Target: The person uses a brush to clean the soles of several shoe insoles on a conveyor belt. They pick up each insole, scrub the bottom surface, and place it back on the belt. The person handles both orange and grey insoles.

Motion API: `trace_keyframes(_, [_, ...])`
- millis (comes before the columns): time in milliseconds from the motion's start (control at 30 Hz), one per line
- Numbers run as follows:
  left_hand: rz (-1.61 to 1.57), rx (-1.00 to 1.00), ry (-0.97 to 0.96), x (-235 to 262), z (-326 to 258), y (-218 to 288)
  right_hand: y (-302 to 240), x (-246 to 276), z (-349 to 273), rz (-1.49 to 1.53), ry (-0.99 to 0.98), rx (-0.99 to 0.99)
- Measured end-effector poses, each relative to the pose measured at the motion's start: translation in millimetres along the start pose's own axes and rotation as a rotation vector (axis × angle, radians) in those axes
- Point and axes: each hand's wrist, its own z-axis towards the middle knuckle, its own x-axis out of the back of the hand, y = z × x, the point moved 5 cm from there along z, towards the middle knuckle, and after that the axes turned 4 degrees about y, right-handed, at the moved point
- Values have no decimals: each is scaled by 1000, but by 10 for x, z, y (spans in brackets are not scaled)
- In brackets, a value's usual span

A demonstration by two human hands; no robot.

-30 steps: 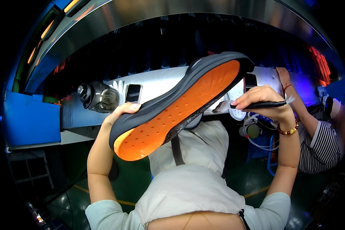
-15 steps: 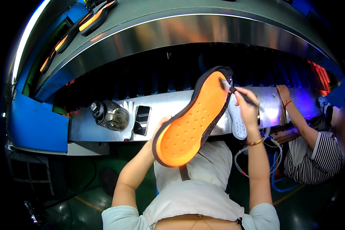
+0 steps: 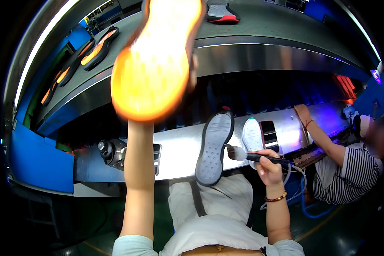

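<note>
While the left arm is raised, an orange sole, blurred, hides the left hand, grip not discernible | right hand clamped on brush, bristles just beside grey sole on metal shelf | white sole next along.
</note>
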Motion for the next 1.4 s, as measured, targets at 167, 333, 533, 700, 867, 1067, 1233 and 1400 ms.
trace_keyframes(167, [-594, -139, 405, 57, 680, 96, 85, 118, 45, 9, 81, -28])
trace_keyframes(333, [-348, -70, 374, -85, 699, 75, 60, 546, -87, 47, 272, -40])
trace_keyframes(533, [-294, -293, 631, 45, 997, 156, 108, 617, -120, 118, 351, -64])
trace_keyframes(700, [661, -341, 329, -221, 1343, -228, 139, 696, -156, 131, 353, -51])
trace_keyframes(867, [2314, -556, 28, -359, 1660, -503, 143, 565, -168, 81, 358, -51])
trace_keyframes(1067, [2374, -856, -92, -517, 1447, -401, 189, 645, -162, 25, 464, 18])
trace_keyframes(1233, [1524, -1055, -143, -1135, 612, -251, 141, 821, -211, -31, 573, 27])
trace_keyframes(1400, [542, -763, 476, -315, -4, -356, 154, 844, -88, -49, 658, 55])
